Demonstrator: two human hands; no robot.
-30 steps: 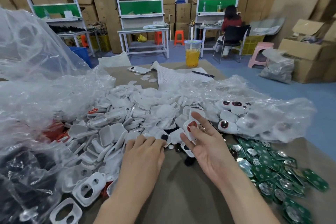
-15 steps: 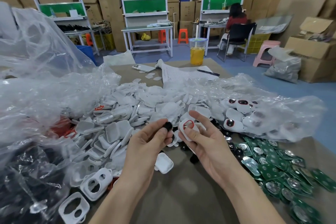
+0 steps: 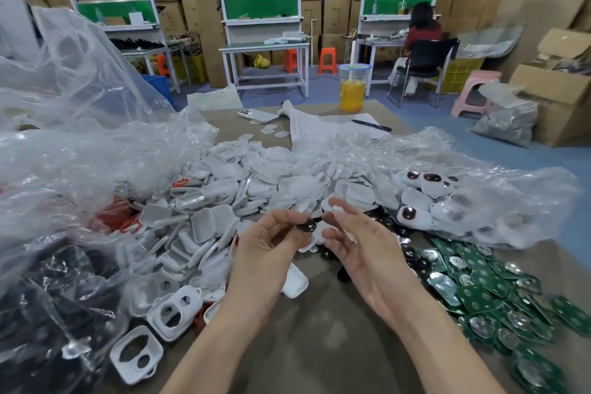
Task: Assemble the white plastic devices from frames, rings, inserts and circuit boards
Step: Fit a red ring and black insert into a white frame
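Left hand [image 3: 265, 253] pinching black insert [image 3: 307, 226]; right hand [image 3: 361, 249] blurring, grip unclear. White shells [image 3: 256, 182] crowding beyond, circuit boards [image 3: 486, 291] right; bare tabletop [image 3: 319, 345] lying near.

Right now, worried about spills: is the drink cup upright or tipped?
Upright: the drink cup stands base down, lid on top, orange liquid filling its lower half.
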